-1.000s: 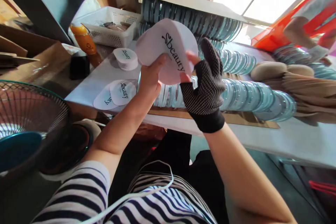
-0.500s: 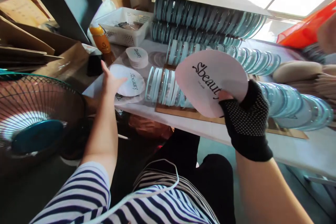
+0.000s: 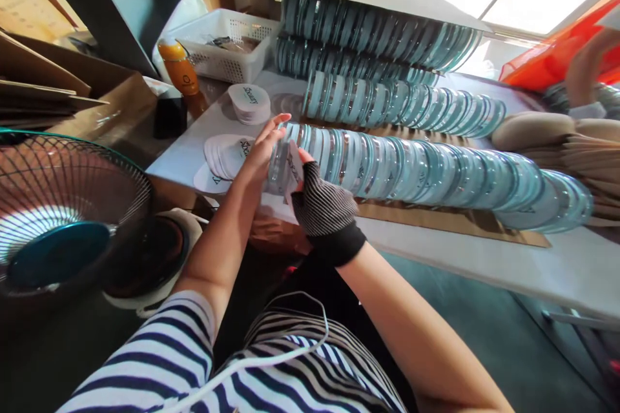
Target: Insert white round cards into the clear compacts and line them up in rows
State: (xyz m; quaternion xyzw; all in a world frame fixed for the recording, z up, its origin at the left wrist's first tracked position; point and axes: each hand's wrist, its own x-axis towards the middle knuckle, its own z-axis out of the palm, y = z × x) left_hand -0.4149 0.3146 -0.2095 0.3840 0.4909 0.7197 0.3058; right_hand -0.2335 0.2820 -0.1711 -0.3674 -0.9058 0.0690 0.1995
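A long row of round glass discs (image 3: 407, 171) stands on edge along the front of the table. My bare left hand (image 3: 265, 145) is at the row's left end, its fingers at the upper edge of the end glass disc (image 3: 277, 164). On my right hand (image 3: 325, 203) is a black dotted glove with bare fingertips. Between its thumb and fingers is a white printed paper disc (image 3: 292, 171), upright and nearly edge-on beside the end glass. Left of my left hand lie more printed paper discs (image 3: 227, 153), fanned out and partly hidden by that hand.
A stack of paper discs (image 3: 249, 103) stands behind, near an orange bottle (image 3: 179, 68) and a white basket (image 3: 227, 51). More glass rows (image 3: 378, 26) fill the back. A fan (image 3: 62, 226) stands at left. Another person's arm (image 3: 593, 68) shows at right, near beige pads (image 3: 533, 129).
My right hand has moved left and turned the paper disc from face-on to edge-on at the row's left end. My left hand has gone from the loose paper discs to the end glass.
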